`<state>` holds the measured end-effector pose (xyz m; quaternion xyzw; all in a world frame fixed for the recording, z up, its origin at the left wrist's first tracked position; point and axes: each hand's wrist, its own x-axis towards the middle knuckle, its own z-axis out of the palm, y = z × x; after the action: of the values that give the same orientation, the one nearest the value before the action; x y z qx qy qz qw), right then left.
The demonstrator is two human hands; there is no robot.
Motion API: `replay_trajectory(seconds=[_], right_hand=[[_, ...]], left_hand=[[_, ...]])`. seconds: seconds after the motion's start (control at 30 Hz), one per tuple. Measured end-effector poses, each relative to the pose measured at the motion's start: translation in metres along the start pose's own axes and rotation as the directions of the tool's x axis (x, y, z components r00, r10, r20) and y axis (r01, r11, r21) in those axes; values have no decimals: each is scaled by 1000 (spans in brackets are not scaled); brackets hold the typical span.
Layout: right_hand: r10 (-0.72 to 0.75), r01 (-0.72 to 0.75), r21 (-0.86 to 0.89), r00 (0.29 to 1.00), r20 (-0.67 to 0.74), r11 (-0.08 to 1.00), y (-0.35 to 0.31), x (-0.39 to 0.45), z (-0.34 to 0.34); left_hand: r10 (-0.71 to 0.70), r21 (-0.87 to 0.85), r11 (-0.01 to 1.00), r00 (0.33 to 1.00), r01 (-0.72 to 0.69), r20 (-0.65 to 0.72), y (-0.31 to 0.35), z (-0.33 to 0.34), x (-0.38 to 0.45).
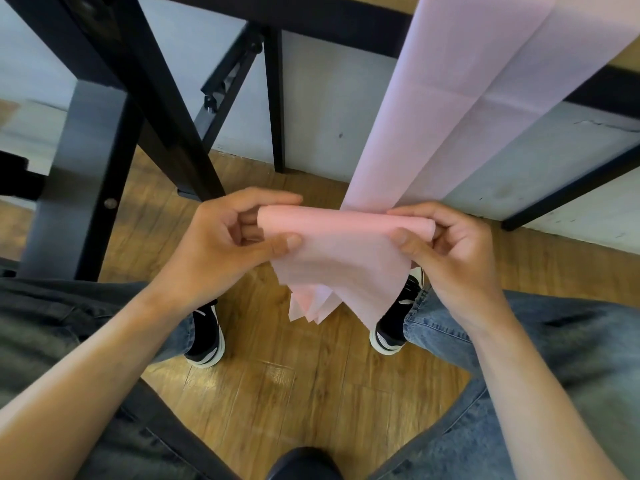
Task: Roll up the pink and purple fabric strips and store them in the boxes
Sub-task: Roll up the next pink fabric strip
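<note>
One pink fabric strip [450, 109] hangs from the table edge [620, 88] at upper right, its long axis slanting down-left to two hands. The left hand [225, 237] and right hand [453, 244] pinch its folded end between the knees.

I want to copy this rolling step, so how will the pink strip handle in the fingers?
The pink strip looks floppy: its loose end droops below both hands. It is probably light, since the left hand and right hand hold it by pinching. Crease lines suggest it folds easily.
</note>
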<state>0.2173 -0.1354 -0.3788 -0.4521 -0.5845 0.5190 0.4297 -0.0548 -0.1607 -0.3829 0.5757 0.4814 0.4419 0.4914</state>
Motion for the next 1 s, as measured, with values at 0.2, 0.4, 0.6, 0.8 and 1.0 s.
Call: replay_trajectory(seconds=[0.2,0.4,0.6,0.8,1.0], right_hand=[[24,-24,-98,1000,-7,995,2,0,0],[57,-56,-23,997,55,998,0,0,2],[115,-114,-24,993,31,993,-1,0,2],[139,-141,13,985,107,990,0,-1,3],[133,-131,-28,985,108,991,-2,-1,3]], left_hand=[[17,46,999,1000,-16,-26,2,1,-1],[14,31,999,999,-12,-47,2,0,0],[59,67,996,998,-59,2,4,0,-1],[31,104,994,998,-25,-49,2,0,-1],[48,130,991,998,-43,-36,3,-1,-2]])
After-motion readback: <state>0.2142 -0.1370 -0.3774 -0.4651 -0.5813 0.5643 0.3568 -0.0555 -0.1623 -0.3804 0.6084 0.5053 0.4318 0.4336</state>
